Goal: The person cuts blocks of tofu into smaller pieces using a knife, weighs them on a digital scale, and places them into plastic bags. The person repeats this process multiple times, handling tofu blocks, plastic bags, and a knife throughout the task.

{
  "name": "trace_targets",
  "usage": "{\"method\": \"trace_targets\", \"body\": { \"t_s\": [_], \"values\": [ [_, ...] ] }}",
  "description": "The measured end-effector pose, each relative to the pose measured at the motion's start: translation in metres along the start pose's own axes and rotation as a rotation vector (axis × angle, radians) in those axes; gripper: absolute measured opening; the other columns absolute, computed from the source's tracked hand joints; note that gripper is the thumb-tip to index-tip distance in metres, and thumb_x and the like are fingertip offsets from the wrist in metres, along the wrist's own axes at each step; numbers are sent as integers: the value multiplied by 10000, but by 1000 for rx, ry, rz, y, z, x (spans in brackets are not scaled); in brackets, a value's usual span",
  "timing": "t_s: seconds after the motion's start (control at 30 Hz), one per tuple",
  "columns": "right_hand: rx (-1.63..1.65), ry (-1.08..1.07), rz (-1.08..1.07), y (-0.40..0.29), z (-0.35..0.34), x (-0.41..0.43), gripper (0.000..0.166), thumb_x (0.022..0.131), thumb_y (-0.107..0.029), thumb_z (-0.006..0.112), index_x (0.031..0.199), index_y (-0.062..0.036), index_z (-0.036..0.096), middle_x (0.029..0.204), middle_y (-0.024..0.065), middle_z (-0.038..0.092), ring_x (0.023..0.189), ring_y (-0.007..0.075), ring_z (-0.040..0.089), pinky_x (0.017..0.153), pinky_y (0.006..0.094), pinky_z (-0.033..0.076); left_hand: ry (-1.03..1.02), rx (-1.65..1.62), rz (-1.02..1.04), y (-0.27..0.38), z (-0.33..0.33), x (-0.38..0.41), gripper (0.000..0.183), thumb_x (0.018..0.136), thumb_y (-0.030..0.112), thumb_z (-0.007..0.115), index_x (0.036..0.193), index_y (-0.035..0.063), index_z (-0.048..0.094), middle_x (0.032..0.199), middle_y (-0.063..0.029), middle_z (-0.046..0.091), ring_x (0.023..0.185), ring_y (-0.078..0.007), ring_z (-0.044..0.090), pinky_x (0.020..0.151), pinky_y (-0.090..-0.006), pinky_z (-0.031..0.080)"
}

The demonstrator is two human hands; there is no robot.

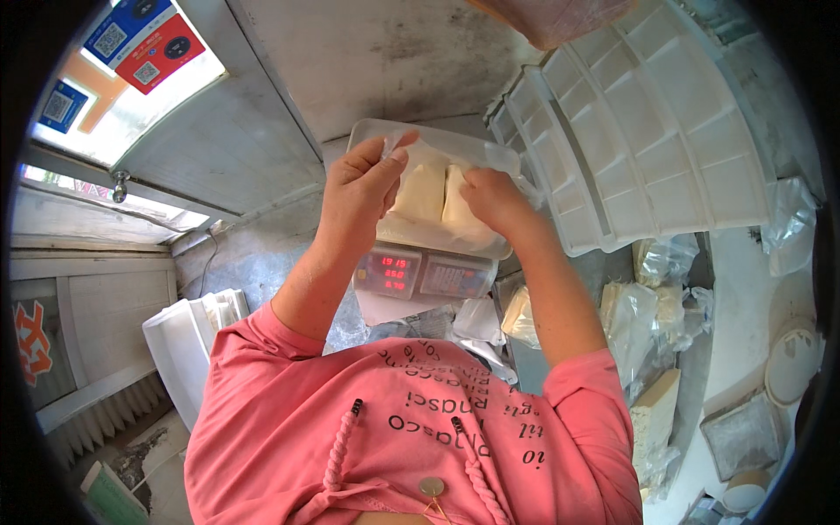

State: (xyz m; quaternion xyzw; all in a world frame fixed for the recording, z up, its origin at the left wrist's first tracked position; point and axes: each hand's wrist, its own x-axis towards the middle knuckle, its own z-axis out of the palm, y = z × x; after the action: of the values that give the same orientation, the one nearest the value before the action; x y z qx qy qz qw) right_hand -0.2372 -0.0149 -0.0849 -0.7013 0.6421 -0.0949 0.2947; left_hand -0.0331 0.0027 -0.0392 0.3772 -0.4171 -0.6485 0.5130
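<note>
A shallow, translucent plastic tray (502, 156) rests on a digital scale (387, 270) with lit red digits. Pale cream slabs of a soft-looking food (423, 190) lie side by side in it, seemingly in thin clear plastic. Above the tray's left part, my left hand (367, 177) pinches a bit of clear plastic film (392, 143) between thumb and finger. My right hand (495, 197) is over the tray's right side, its curled fingertips at the right slab; whether they grip the slab or its film is hidden.
Large white plastic crates (630, 144) lean at the right. Below them lie bagged pale blocks (630, 321) in clear plastic. White trays (187, 348) stand at the lower left, near a wooden wall and door with a metal knob (120, 186). A wall rises behind the scale.
</note>
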Motion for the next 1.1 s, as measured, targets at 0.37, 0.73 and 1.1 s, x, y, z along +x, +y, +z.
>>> {"method": "trace_targets", "body": {
  "t_s": [0.37, 0.73, 1.1],
  "values": [
    [353, 98, 190, 24, 68, 59, 344, 784, -126, 454, 1067, 31, 568, 897, 168, 617, 795, 248, 618, 707, 354, 492, -47, 190, -5, 12, 2, 11, 316, 901, 182, 517, 1147, -6, 580, 587, 65, 413, 521, -16, 355, 445, -191, 254],
    [-315, 423, -63, -37, 7, -6, 250, 838, -267, 544, 908, -27, 553, 754, 163, 641, 713, 345, 637, 593, 449, 504, 65, 454, 363, -1, -20, 13, 346, 934, 312, 460, 894, 6, 614, 822, -26, 560, 783, -102, 484, 692, -240, 355],
    [-96, 792, -414, -29, -48, -82, 110, 826, -178, 612, 770, -95, 567, 588, 69, 556, 527, 280, 558, 462, 367, 425, 141, 439, 454, -2, -19, 9, 332, 947, 292, 431, 935, 14, 613, 860, -31, 588, 807, -116, 506, 756, -265, 371]
  ]
}}
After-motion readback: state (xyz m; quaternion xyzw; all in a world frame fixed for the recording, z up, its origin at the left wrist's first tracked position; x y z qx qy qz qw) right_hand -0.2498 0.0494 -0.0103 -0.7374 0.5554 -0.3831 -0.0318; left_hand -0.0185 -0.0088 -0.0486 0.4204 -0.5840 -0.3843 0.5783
